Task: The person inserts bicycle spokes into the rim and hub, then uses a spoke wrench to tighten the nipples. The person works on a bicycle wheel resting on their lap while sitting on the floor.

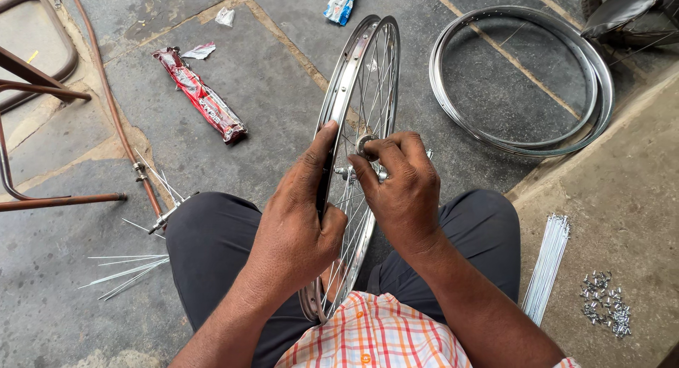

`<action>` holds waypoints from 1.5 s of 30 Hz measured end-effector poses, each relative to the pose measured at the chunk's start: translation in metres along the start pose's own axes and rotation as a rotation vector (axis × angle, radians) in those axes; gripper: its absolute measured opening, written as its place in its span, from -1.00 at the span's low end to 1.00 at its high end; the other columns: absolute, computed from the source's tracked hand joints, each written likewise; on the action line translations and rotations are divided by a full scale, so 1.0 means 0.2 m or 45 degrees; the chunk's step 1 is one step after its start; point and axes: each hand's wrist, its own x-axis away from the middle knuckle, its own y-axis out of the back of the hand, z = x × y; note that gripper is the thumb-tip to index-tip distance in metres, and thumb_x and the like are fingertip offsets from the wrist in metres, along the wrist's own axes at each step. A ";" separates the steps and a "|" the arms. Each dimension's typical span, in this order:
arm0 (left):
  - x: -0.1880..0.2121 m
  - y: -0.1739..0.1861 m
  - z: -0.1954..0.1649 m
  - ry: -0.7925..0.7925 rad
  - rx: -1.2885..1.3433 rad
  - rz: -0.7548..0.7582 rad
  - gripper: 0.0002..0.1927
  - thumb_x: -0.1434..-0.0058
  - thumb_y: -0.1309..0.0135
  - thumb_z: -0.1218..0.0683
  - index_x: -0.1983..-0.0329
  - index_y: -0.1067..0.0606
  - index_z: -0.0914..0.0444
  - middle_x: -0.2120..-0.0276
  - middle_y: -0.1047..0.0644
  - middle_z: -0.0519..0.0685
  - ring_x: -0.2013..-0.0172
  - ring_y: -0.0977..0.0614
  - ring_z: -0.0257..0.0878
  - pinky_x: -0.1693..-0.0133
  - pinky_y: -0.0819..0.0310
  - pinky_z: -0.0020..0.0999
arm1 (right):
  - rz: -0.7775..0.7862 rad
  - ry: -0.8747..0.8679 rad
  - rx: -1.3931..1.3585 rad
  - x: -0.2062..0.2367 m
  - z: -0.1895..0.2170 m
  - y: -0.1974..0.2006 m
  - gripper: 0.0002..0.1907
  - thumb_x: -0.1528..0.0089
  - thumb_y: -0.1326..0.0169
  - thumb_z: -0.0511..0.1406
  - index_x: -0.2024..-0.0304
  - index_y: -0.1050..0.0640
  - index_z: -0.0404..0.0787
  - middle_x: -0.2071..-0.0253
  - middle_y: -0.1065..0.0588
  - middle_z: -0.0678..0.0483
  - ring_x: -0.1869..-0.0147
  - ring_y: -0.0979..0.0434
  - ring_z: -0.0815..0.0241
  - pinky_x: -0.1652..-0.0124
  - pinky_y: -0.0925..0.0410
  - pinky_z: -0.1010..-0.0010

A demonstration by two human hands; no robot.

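On the left, loose spokes [127, 272] lie on the stone floor [269, 92], near a red wrapper [201, 96]. The left hand [297, 219] is closed around the rim of the bicycle wheel [353, 113], thumb stretched along it; the wheel stands upright between the knees. The right hand [403, 191] pinches at the hub [364, 147] with its fingertips. Many spokes are already laced in the wheel, so the work seems well advanced, but not finished: to the right lie bare rims [523, 149], a bundle of spokes [548, 265] and a small heap of nipples [606, 303] unused.
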 end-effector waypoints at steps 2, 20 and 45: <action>0.00 -0.01 -0.01 0.089 0.010 0.043 -0.03 0.00 0.10 0.31 -0.56 -0.06 0.06 -0.19 -0.48 0.25 -0.15 -0.62 0.07 -0.16 -0.50 -0.05 | -0.029 0.042 -0.021 0.00 0.00 0.01 -0.72 -0.24 -0.33 -0.24 0.15 -0.61 -0.32 0.15 -0.49 -0.03 0.17 -0.62 0.20 0.29 -0.53 0.46; 0.00 -0.03 0.02 -0.195 -0.123 -0.089 0.00 0.07 0.11 0.34 -0.56 -0.06 0.17 -0.48 -0.15 0.30 -0.49 -0.15 0.21 -0.41 -0.07 0.05 | 0.185 -0.237 -1.038 -0.09 -0.13 -0.16 -0.71 -0.45 -0.04 -0.25 -0.12 -0.58 -0.29 0.08 -0.64 0.02 0.00 -0.66 0.27 0.01 -0.54 0.44; 0.07 -0.07 0.06 -0.048 0.203 -0.128 -0.05 0.04 0.13 0.39 -0.49 -0.05 0.11 -0.50 -0.18 0.27 -0.46 -0.26 0.21 -0.31 -0.16 0.00 | 0.250 -0.341 -0.419 -0.17 0.06 -0.21 -0.79 -0.29 -0.20 -0.27 0.09 -0.49 -0.19 0.24 -0.68 0.02 0.17 -0.78 0.26 0.22 -0.58 0.47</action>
